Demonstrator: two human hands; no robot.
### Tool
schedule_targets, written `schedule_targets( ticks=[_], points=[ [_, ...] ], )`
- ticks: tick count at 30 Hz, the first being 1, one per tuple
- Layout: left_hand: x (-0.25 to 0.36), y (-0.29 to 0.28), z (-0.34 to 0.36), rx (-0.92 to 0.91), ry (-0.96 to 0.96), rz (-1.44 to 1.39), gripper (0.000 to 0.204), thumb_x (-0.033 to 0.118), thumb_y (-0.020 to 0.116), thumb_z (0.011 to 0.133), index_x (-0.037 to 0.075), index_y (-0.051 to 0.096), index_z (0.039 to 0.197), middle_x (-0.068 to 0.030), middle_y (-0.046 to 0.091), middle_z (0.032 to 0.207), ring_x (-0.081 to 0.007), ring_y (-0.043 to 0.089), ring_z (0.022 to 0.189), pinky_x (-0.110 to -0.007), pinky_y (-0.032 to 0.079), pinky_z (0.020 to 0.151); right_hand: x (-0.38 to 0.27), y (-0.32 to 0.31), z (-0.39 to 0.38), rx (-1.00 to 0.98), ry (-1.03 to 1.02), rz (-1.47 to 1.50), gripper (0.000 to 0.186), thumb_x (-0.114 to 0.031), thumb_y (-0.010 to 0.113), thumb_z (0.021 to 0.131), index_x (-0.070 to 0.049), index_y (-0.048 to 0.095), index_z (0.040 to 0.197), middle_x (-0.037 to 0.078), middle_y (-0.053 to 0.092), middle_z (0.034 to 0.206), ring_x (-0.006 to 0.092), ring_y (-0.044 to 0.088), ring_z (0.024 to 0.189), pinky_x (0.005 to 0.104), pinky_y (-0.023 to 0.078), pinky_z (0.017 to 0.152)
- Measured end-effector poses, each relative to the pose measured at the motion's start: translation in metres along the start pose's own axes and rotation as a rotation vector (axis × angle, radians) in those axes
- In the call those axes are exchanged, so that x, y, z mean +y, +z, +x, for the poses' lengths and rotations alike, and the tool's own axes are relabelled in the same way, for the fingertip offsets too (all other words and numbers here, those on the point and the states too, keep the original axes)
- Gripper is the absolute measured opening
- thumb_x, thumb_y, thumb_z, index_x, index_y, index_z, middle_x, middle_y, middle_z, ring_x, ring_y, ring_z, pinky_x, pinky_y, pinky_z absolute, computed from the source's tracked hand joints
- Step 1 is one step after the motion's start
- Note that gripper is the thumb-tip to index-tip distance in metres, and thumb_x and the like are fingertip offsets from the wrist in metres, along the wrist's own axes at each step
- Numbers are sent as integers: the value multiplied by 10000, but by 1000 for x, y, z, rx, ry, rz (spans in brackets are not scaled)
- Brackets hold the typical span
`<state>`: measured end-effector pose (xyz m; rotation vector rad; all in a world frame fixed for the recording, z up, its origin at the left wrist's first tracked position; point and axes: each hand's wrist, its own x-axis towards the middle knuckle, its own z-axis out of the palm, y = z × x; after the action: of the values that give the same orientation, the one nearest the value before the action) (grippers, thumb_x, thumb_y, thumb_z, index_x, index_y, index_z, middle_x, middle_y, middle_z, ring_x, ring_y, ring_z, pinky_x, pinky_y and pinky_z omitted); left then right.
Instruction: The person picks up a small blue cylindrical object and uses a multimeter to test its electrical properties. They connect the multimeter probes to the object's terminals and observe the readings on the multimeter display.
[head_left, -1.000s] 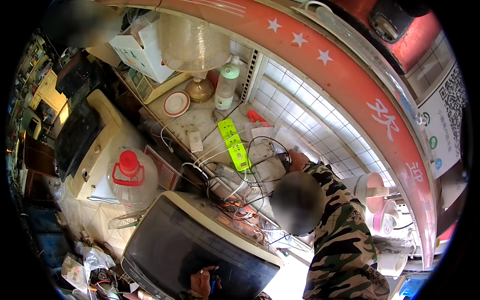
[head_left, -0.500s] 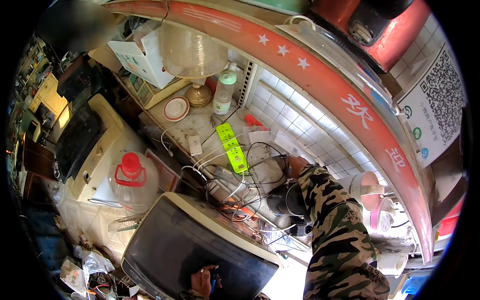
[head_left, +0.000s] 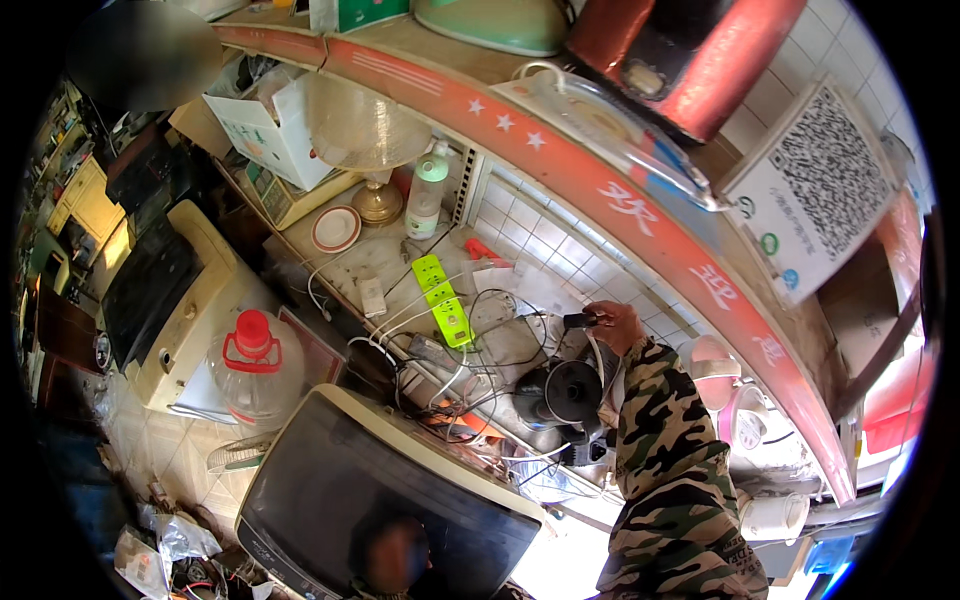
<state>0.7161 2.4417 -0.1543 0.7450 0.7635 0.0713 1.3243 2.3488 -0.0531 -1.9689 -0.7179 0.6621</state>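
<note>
My right hand, in a camouflage sleeve, reaches over the cluttered shelf. Its fingers are closed on a black plug, and a thin black cord runs left from there. Just below stands a black round-lidded vessel that looks like an electric kettle. A bright green power strip lies to the left, with white cords crossing it. My left hand is low in the picture, in front of a dark television screen. It is smeared, so its fingers and anything in them cannot be made out.
Tangled cords cover the shelf's front edge. Behind the strip stand a spray bottle, a glass-shaded lamp and a small plate. A red curved board hangs above my right arm. A large red-capped jug stands left.
My right hand now shows the black plug in its fingers, clear of the kettle-like vessel, whose lid is more exposed. My left hand has become blurred. The view has shifted somewhat.
</note>
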Motion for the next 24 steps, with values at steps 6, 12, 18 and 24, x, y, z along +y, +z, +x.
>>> schedule_targets(
  ticks=[6, 12, 18, 24],
  points=[
    [-2, -2, 1, 190, 272, 411, 669, 548, 493, 986, -83, 585, 1188, -187, 621, 698, -243, 601, 501, -422, 549, 461, -40, 16, -38, 171, -130, -190, 403, 51, 695, 734, -15, 658, 1130, 91, 682, 1017, 190, 669, 955, 313, 547, 807],
    [3, 0, 5, 190, 231, 374, 645, 540, 475, 995, -71, 600, 1162, -167, 620, 680, -218, 607, 487, -383, 538, 463, -63, 30, -62, 331, -279, -463, 393, -85, 750, 721, -72, 673, 1106, 142, 676, 1057, 344, 666, 975, 414, 538, 839],
    [37, 29, -5, 193, 263, 510, 627, 527, 475, 999, -67, 608, 1148, -155, 623, 680, -211, 607, 483, -371, 530, 460, -54, 37, -45, 395, 26, -698, 410, -192, 738, 750, -99, 663, 1142, 169, 677, 1095, 381, 649, 1006, 459, 528, 860],
    [36, 35, -11, 211, 206, 278, 617, 520, 476, 1001, -67, 617, 1130, -153, 632, 687, -208, 612, 488, -369, 532, 456, -20, 43, -37, 409, -12, -654, 410, -254, 779, 713, -54, 706, 1063, 168, 712, 872, 352, 691, 858, 428, 541, 756]
  ],
)
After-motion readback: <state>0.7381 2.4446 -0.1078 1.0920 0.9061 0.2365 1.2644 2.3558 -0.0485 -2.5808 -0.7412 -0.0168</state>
